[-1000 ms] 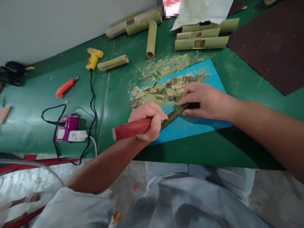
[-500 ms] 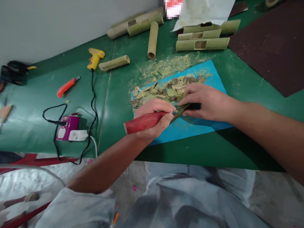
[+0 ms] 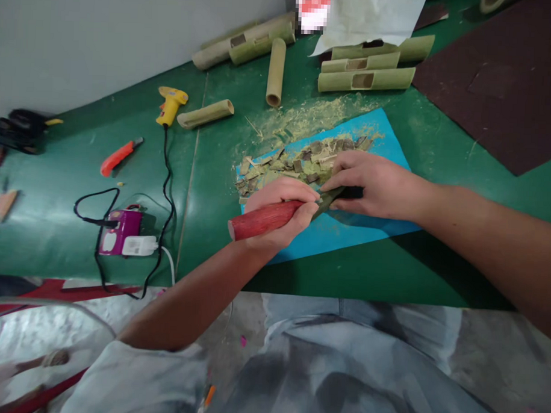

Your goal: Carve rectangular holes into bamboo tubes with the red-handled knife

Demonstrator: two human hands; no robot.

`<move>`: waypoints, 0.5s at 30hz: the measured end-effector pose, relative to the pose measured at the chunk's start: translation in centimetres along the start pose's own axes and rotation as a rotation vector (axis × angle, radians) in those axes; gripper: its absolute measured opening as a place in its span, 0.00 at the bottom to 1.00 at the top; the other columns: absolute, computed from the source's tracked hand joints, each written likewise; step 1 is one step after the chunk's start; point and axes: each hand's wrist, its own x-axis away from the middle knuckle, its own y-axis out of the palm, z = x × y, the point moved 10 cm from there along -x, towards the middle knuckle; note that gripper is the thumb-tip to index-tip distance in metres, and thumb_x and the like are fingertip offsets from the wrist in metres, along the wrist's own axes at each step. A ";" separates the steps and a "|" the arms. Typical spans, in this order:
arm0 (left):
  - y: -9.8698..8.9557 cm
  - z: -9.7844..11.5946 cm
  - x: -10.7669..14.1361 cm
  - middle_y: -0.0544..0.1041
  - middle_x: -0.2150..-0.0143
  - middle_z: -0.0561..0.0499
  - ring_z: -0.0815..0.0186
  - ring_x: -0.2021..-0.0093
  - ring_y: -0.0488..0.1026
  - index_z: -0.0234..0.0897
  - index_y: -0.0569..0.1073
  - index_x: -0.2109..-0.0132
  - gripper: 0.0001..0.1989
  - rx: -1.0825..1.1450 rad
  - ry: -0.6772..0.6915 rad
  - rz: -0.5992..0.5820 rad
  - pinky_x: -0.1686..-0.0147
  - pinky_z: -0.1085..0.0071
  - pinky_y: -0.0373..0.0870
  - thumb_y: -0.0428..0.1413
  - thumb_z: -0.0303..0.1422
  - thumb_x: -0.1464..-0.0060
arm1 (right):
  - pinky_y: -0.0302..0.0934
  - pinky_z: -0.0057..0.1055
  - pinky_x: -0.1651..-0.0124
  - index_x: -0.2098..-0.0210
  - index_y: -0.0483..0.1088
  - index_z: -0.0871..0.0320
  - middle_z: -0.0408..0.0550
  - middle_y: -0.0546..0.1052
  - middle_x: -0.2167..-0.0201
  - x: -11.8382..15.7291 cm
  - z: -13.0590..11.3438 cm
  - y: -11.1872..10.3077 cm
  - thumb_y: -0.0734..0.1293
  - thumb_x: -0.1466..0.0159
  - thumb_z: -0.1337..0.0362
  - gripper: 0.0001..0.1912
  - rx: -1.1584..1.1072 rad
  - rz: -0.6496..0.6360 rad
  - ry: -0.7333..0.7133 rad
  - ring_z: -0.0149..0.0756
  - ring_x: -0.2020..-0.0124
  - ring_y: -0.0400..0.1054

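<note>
My left hand (image 3: 282, 210) is closed around the red wooden handle (image 3: 263, 222) of a tool, its butt end pointing left toward my forearm. A narrow dark greenish strip (image 3: 328, 202) runs from the front of that hand to my right hand (image 3: 371, 183). The right fingers and thumb pinch this strip from above and below. Whether it is a piece of bamboo or partly the tool's blade, I cannot tell; the fingers hide the working end. Both hands are over a blue sheet (image 3: 347, 232), beside a heap of bamboo chips and shavings (image 3: 299, 162).
Cut bamboo tubes (image 3: 366, 81) with square openings lie at the back. A short tube (image 3: 206, 114), a yellow glue gun (image 3: 171, 105), an orange utility knife (image 3: 120, 158) and a purple power box (image 3: 121, 231) with cords are to the left. A dark brown board (image 3: 501, 76) lies right.
The red handle and my left hand have shifted slightly right, toward my right hand. My right hand stays in about the same place with its grip unchanged.
</note>
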 end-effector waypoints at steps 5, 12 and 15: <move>0.2 0.2 -0.3 0.87 0.62 0.54 0.65 0.61 0.86 0.43 0.80 0.62 0.05 0.009 -0.004 -0.013 0.55 0.66 0.83 0.65 0.29 0.35 | 0.66 0.41 0.52 0.53 0.84 0.54 0.52 0.77 0.58 0.0 0.1 0.1 0.72 0.30 0.57 0.12 -0.008 0.006 0.003 0.44 0.55 0.71; 0.3 1.6 -0.6 0.82 0.70 0.56 0.68 0.71 0.80 0.42 0.74 0.67 0.11 0.008 0.043 -0.047 0.69 0.69 0.76 0.62 0.25 0.37 | 0.66 0.41 0.50 0.54 0.84 0.53 0.51 0.77 0.59 0.2 0.1 -0.1 0.72 0.31 0.58 0.10 -0.038 0.017 0.001 0.45 0.54 0.71; -0.2 1.7 -0.3 0.80 0.72 0.56 0.71 0.74 0.77 0.40 0.71 0.69 0.12 0.020 0.074 -0.003 0.72 0.72 0.74 0.61 0.25 0.38 | 0.65 0.41 0.50 0.55 0.84 0.54 0.52 0.76 0.59 0.3 0.1 -0.2 0.71 0.30 0.58 0.10 -0.059 0.035 -0.020 0.45 0.54 0.71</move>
